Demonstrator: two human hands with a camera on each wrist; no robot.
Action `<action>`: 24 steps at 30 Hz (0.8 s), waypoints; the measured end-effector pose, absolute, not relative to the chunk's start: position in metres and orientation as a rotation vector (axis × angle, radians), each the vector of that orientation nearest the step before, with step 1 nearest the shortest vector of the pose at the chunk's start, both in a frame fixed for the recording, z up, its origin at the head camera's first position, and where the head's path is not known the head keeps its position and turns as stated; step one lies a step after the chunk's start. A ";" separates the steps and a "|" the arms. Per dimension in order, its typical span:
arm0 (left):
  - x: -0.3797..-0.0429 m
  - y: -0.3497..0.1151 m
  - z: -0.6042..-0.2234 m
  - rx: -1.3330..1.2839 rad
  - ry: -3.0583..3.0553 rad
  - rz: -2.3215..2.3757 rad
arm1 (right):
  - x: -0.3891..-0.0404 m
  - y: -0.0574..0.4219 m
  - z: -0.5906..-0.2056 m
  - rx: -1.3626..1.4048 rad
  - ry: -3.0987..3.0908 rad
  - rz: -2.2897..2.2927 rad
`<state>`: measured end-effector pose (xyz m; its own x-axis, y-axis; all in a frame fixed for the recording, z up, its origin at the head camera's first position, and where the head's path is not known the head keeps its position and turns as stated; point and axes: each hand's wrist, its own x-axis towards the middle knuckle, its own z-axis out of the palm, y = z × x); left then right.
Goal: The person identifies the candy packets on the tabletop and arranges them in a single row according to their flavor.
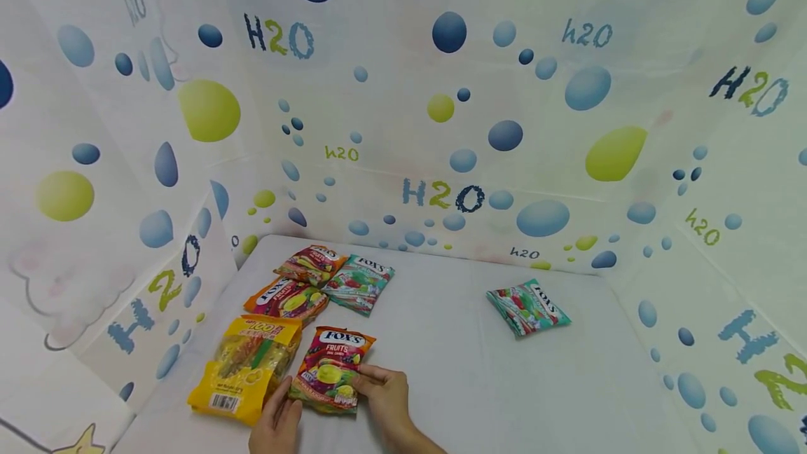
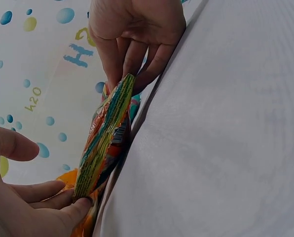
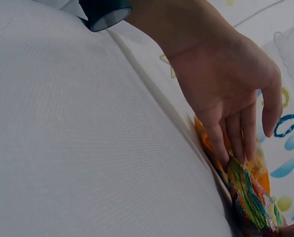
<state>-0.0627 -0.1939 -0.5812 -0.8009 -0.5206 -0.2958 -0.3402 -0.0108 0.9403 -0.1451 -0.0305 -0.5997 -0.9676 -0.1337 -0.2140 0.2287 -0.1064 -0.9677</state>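
White table point(image 1: 479, 370) beneath; my right grip point(image 1: 391, 401) pinches red FOX'S bag point(image 1: 328, 372); my left grip point(image 1: 276, 422), unclenched, touches its corner; yellow packet point(image 1: 217, 387) just beside left grip.

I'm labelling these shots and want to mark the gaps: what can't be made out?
Head view: small print on the yellow, oblong plastic bag, too small to read.
Head view: part of the orange-and-red plastic Fox's bag just beyond it, hidden behind the yellow bag.
Right wrist view: most of the right hand, cut off at the lower right corner.
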 end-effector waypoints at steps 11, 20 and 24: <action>-0.063 -0.178 -0.580 1.066 -2.002 -1.865 | -0.147 -0.032 -0.600 0.088 1.974 -2.102; -0.064 -0.179 -0.582 1.106 -2.006 -1.886 | -0.149 -0.032 -0.601 0.016 1.982 -2.068; -0.064 -0.181 -0.584 1.119 -2.105 -1.877 | -0.149 -0.030 -0.600 0.007 2.051 -2.027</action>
<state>-0.0643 -0.1807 -0.5840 -0.7228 -0.5766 -0.3809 -0.4443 -0.0345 0.8952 -0.1486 -0.0303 -0.5997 -0.9669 -0.1757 -0.1849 0.1828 0.0279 -0.9827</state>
